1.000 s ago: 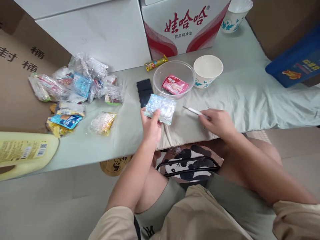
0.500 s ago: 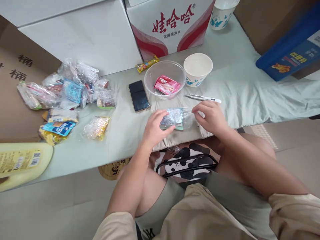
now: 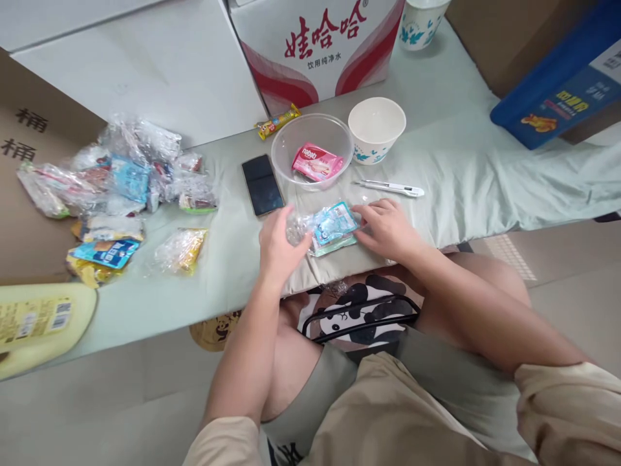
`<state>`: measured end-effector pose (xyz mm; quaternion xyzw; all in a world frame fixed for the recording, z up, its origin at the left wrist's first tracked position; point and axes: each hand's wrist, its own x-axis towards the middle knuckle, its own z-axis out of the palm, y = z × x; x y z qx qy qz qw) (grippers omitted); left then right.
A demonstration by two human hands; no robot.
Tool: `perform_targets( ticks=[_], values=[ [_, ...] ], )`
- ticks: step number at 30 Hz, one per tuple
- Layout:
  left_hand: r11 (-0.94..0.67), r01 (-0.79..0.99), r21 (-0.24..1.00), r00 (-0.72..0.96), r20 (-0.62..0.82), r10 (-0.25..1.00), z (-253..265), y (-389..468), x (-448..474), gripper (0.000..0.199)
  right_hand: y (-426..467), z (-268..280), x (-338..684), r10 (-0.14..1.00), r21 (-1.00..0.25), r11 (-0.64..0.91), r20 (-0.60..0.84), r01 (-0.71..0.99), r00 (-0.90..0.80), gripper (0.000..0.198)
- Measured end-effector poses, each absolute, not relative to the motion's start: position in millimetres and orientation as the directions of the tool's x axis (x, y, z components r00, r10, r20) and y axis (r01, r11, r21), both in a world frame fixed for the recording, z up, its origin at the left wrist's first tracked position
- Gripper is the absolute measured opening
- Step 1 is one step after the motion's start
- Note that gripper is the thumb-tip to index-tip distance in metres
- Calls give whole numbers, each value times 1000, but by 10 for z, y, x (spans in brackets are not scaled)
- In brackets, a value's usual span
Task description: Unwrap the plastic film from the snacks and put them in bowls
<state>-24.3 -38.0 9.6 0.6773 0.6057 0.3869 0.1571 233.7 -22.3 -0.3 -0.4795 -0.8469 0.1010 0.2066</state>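
Two hands: left hand (image 3: 277,244) and right hand (image 3: 387,228) each pinch an end of the snack packet (image 3: 331,228), just before the bowl (image 3: 291,139).
Handling: likely light, crinkly, slippery; edges suit the grip best.

head-worn, looking down, near table (image 3: 466,175)

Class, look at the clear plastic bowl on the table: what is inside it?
The clear bowl holds one pink wafer packet, lying flat. Nothing else shows through its walls; whatever the packet covers beneath it is hidden.
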Motion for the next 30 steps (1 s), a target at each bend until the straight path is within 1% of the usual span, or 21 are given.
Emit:
perform_targets(
  ticks=[2, 3, 4, 6, 8, 9, 11, 12, 14, 15, 16, 18, 19, 20, 21, 22, 24, 26, 28, 30],
  values=[
    [-81, 682, 727, -83, 188, 979, 115, -373, -232, 18, -215, 1, 2379, 815, -340, 578, 286, 742, -504, 19],
    [-22, 633, 774, -133, 137, 982, 123, -363, -234, 15, -225, 23, 2403, 785, -328, 617, 326, 716, -527, 18],
    [28, 551, 834, -188, 91, 978, 130, -347, -241, 16, -243, 55, 2426, 748, -314, 658, 371, 684, -550, 19],
    [117, 308, 944, -271, -30, 962, 138, -304, -269, 18, -295, 136, 2462, 658, -289, 749, 424, 596, -622, 19],
    [189, 93, 978, -303, -153, 941, 136, -251, -313, 18, -353, 220, 2484, 561, -288, 827, 386, 482, -732, 21],
    [206, 33, 978, -320, -185, 929, 131, -224, -338, 16, -379, 256, 2492, 518, -308, 850, 341, 427, -784, 21],
    [194, -4, 981, -375, -181, 909, 116, -176, -385, 15, -419, 311, 2502, 459, -377, 857, 246, 352, -854, 22],
    [180, -3, 984, -401, -166, 901, 108, -159, -401, 17, -432, 327, 2504, 448, -413, 846, 203, 338, -871, 28],
    [159, -14, 987, -409, -151, 900, 96, -143, -402, 24, -443, 335, 2497, 466, -455, 811, 125, 367, -876, 43],
    [156, -32, 987, -385, -157, 910, 93, -146, -382, 28, -440, 326, 2486, 505, -450, 789, 89, 418, -858, 48],
    [159, -64, 985, -345, -172, 923, 94, -154, -346, 32, -432, 309, 2470, 568, -428, 758, 62, 493, -821, 51],
    [179, -175, 968, -237, -218, 947, 110, -183, -234, 39, -402, 256, 2422, 733, -362, 649, 60, 670, -678, 47],
    [197, -243, 950, -178, -243, 953, 125, -199, -166, 42, -381, 223, 2393, 797, -335, 588, 85, 736, -598, 41],
    [218, -308, 926, -121, -266, 956, 144, -215, -97, 45, -360, 189, 2365, 833, -324, 546, 118, 772, -540, 34],
    [238, -363, 901, -73, -282, 957, 164, -230, -33, 47, -339, 155, 2340, 844, -330, 533, 149, 779, -515, 31],
    [254, -404, 879, -34, -291, 956, 186, -241, 21, 49, -321, 123, 2320, 835, -349, 548, 179, 760, -520, 35],
    [274, -440, 855, 14, -298, 954, 224, -257, 89, 51, -297, 72, 2295, 788, -416, 608, 220, 676, -574, 55],
    [287, -436, 853, 42, -299, 953, 249, -262, 104, 52, -293, 43, 2286, 763, -496, 627, 233, 601, -603, 75],
    [289, -425, 858, 51, -296, 954, 256, -260, 80, 52, -304, 32, 2279, 787, -555, 581, 198, 595, -584, 87],
    [263, -432, 863, 29, -278, 960, 250, -249, 39, 52, -321, 27, 2267, 842, -590, 492, 134, 640, -523, 88]
  ],
)
